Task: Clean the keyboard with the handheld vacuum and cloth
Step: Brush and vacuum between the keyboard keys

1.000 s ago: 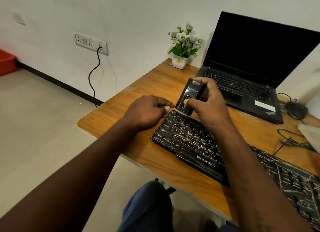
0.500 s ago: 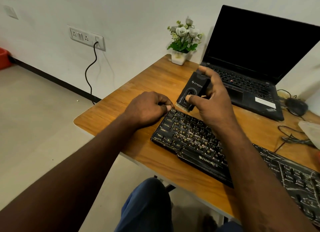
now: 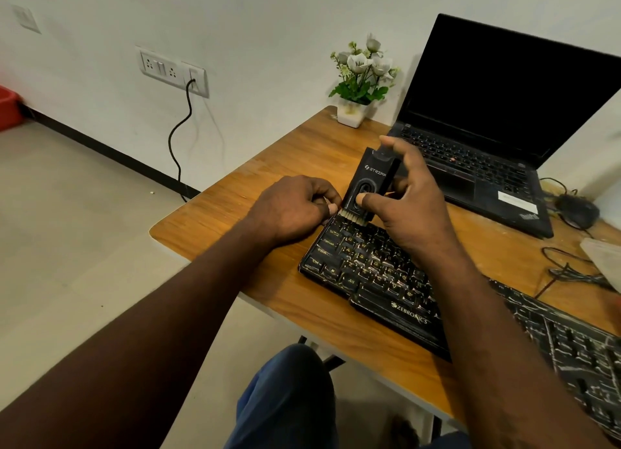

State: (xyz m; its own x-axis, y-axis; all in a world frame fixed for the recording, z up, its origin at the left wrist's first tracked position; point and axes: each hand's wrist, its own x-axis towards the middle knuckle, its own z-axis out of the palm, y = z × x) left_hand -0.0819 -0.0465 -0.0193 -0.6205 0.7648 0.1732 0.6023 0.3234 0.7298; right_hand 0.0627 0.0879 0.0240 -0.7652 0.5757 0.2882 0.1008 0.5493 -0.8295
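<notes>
A black keyboard [image 3: 376, 280] with gold lettering lies slantwise on the wooden desk [image 3: 262, 186]. My right hand [image 3: 408, 200] grips a small black handheld vacuum [image 3: 369, 183], held nearly upright. Its pale brush tip touches the keyboard's far left corner, and my thumb presses the oval button on its face. My left hand [image 3: 292, 206] rests on the desk with curled fingers against the keyboard's left end, steadying it; whether it grips the edge is unclear. No cloth is in view.
An open black laptop [image 3: 497, 139] stands behind the keyboard. A white pot of flowers [image 3: 361, 82] sits at the desk's far corner. A black mouse [image 3: 576, 210], loose cables [image 3: 568, 270] and a pale object lie at the right. A wall socket [image 3: 173, 70] holds a cable.
The vacuum's brush tip lifted slightly, then came back down on the keyboard's far left corner. My left hand stayed at the keyboard's left end. The camera view shifted a little.
</notes>
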